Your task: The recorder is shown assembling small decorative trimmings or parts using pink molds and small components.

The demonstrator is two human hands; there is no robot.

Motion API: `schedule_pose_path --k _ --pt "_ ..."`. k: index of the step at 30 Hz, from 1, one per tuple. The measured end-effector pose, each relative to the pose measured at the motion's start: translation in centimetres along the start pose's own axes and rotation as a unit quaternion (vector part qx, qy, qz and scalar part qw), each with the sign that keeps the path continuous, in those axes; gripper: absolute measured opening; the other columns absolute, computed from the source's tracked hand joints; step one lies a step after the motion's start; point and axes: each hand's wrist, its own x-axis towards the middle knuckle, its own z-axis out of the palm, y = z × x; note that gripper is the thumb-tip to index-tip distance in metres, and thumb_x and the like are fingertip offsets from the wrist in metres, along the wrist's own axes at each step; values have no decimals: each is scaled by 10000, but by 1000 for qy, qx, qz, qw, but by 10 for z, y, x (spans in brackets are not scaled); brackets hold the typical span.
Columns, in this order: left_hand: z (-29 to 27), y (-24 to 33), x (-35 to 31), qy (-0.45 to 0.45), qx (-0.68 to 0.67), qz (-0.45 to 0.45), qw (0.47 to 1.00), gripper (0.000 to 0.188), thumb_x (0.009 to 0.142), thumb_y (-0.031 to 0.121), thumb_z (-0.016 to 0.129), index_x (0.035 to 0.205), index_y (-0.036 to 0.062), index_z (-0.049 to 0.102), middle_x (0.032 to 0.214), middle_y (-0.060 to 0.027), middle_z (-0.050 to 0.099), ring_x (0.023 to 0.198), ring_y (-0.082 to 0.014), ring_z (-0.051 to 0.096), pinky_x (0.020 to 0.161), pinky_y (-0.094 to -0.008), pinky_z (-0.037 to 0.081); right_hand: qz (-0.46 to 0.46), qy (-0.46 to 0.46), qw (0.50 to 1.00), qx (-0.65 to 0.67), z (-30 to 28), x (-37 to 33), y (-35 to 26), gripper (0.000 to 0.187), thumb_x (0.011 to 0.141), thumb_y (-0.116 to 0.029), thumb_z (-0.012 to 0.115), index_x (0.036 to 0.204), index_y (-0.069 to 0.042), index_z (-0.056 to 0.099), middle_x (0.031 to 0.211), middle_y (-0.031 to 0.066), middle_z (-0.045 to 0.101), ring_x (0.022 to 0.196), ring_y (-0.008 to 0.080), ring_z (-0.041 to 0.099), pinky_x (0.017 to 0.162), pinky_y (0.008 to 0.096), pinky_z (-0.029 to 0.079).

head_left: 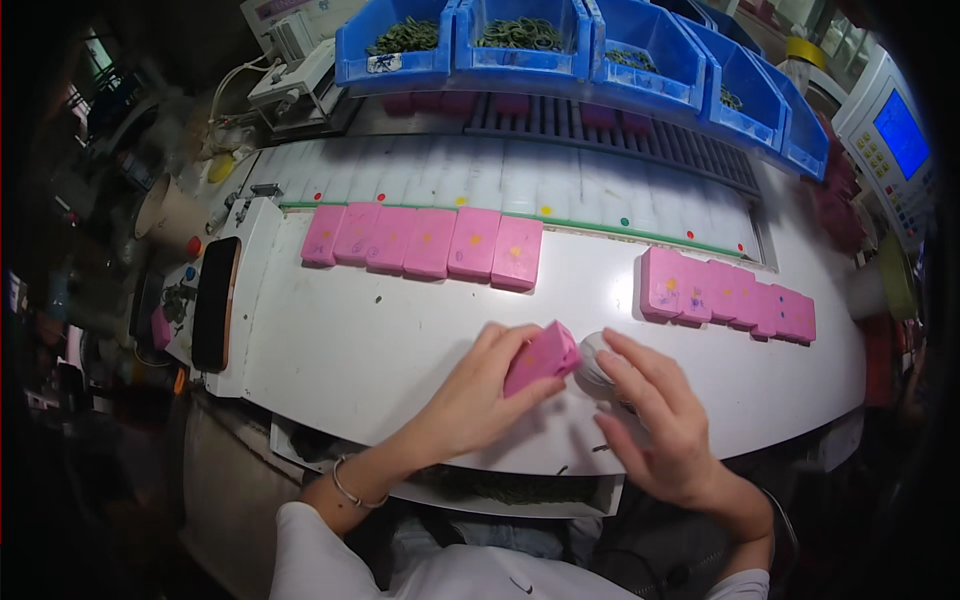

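My left hand (487, 388) is closed around a pink rubber mold (540, 358), a thick block tilted up above the white table. Its end points toward my right hand (662, 425). That hand is open, its fingers stretched and the thumb apart. A white rounded object (592, 362) sits just behind its fingertips, partly covered; whether they touch it I cannot tell. Beyond my hands, a row of several pink molds (427, 243) with yellow marks lies at the left. Another row of pink molds (728, 290) lies at the right.
Blue bins (522, 40) with small green pieces line the back, above a dark slatted rack (610, 128). A phone (215, 305) lies at the left edge. A device with a blue screen (900, 135) stands far right. An open drawer (600, 497) juts below the table's front.
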Motion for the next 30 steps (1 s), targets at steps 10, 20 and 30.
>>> schedule_pose_path --k 10,20,30 --pt "15 1 -34 -107 -469 -26 877 603 908 454 408 1279 -8 298 971 -54 478 739 -91 467 653 -214 411 -81 146 986 -3 41 6 -14 383 577 73 679 942 27 573 920 136 577 763 246 550 635 308 430" --pt "14 -7 -47 -81 -447 2 891 685 898 541 322 1241 -52 316 931 -53 483 684 -66 435 565 -198 367 -92 76 992 -44 40 12 -27 381 551 56 692 906 -37 589 856 78 560 692 191 495 594 266 379" --pt "27 -13 -44 -10 -443 35 896 596 922 483 348 1241 -21 371 888 -21 493 694 -51 427 615 -188 381 -192 101 976 10 44 12 -16 239 595 34 674 810 17 571 848 128 601 722 238 554 570 279 462"
